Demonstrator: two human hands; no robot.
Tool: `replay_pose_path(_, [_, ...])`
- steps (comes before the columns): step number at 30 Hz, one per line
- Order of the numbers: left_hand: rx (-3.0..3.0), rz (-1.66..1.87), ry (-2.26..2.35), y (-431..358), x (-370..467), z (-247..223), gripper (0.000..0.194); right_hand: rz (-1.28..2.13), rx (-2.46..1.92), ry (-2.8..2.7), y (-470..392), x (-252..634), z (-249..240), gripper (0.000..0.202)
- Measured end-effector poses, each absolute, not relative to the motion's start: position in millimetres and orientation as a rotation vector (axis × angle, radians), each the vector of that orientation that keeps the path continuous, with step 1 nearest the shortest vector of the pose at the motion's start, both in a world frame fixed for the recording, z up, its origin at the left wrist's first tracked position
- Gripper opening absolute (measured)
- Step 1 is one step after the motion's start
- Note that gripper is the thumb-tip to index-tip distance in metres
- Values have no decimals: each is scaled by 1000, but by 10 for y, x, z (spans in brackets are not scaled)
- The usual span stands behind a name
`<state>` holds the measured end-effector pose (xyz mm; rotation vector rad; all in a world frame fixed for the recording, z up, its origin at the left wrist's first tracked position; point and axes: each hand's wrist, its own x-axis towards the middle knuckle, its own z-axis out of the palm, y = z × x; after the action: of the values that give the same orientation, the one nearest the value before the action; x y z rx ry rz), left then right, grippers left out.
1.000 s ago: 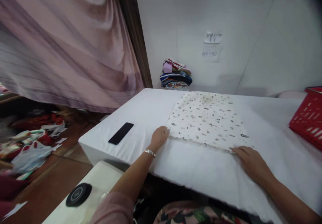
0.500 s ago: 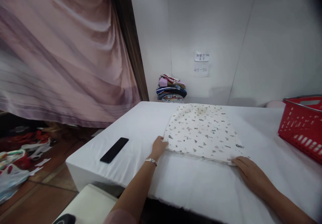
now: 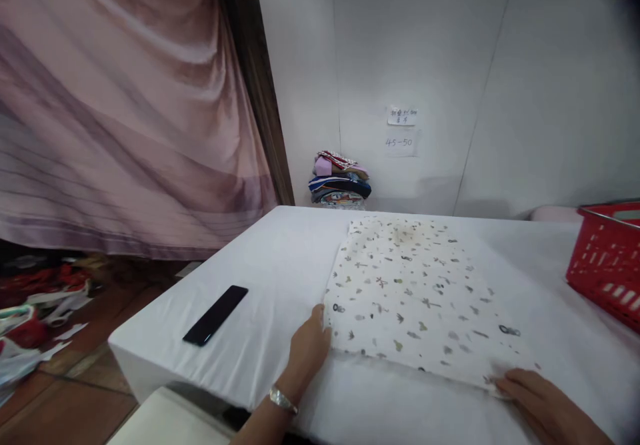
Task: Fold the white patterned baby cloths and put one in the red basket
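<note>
A white cloth (image 3: 407, 291) with a small print of plants and other little figures lies spread on the white-covered table (image 3: 270, 251). My left hand (image 3: 309, 343), with a bracelet at the wrist, is closed on the cloth's near left corner. At the near right corner, my right hand (image 3: 535, 391) grips the edge between thumb and fingers. The near edge runs fairly straight between both hands. Some wrinkles show at the far end, and how many layers the cloth has cannot be made out.
A black phone (image 3: 216, 315) rests on the table's left side. The red basket (image 3: 607, 265) stands at the right. Folded fabrics (image 3: 341, 178) are stacked by the wall beyond the table, below paper notes (image 3: 401, 131). A pink curtain (image 3: 150, 118) hangs at left, above floor clutter (image 3: 43, 305).
Both hands have moved nearer to me, drawing the cloth's near edge along. The cloth now reaches farther toward the table's front. My view has shifted slightly.
</note>
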<state>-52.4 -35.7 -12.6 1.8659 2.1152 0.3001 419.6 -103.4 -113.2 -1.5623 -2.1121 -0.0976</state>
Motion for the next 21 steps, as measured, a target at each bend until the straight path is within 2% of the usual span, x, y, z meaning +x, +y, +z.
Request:
replay_pose_path(5, [1816, 234, 2084, -372, -580, -61, 57, -27, -1571, -2321, -953, 4170, -1042, 30])
replay_pose_path(10, [1784, 273, 2017, -106, -679, 96, 64, 78, -1547, -2282, -773, 3879, -674, 32])
replay_pose_path(15, [1673, 446, 1976, 709, -588, 141, 63, 94, -1357, -2342, -309, 3308, -344, 33])
replay_pose_path(21, [1349, 656, 1852, 1901, -286, 145, 59, -123, -1239, -2319, 246, 3123, -560, 38])
